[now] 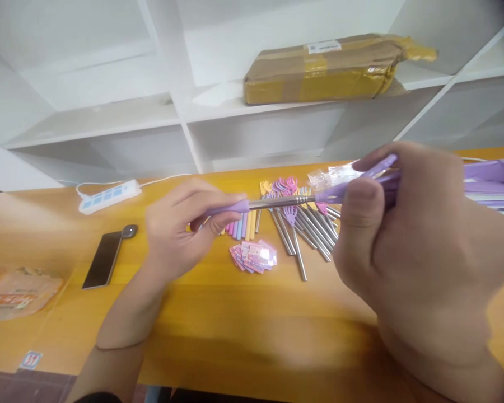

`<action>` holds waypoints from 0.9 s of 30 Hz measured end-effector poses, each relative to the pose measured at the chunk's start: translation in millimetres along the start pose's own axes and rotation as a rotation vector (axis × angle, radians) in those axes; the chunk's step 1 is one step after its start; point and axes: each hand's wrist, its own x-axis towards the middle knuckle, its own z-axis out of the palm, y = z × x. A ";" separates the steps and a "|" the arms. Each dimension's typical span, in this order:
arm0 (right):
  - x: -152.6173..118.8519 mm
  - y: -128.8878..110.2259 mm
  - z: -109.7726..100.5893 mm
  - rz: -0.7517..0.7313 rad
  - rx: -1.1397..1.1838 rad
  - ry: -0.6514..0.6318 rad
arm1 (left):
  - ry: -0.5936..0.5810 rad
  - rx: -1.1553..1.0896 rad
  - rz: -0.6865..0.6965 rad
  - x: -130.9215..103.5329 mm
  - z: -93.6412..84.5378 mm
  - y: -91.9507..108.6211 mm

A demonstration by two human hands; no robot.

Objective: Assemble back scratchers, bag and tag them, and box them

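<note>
Between my hands a back scratcher [277, 202] with a metal rod is stretched level above the table. My left hand [189, 229] pinches its purple sleeve-like grip. Closed around the purple claw end is my right hand [420, 240], which hides most of that end. Beneath lie several more metal back scratchers [306, 229] with pink, yellow, purple and blue claw heads. Coloured grip sleeves [246, 225] sit in a row behind my left fingertips, partly covered. A small pile of pink cards [254, 256] lies in front of them.
A black phone [103, 259] and a white power strip [110, 196] are on the left. An orange-printed plastic bag [19, 294] lies farther left. Clear plastic packaging [331, 175] and purple material [493, 176] are at right. A taped carton [319, 70] rests on the white shelf [218, 115].
</note>
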 end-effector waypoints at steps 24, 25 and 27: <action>26.3 22.1 51.2 -0.409 0.240 -0.152 | -0.336 0.353 0.174 3.9 -21.2 -23.7; 27.1 24.3 53.7 -0.417 0.231 -0.137 | -0.315 0.368 0.185 3.3 -19.7 -24.8; 29.3 29.3 58.7 -0.432 0.204 -0.100 | -0.275 0.407 0.194 2.9 -17.1 -26.9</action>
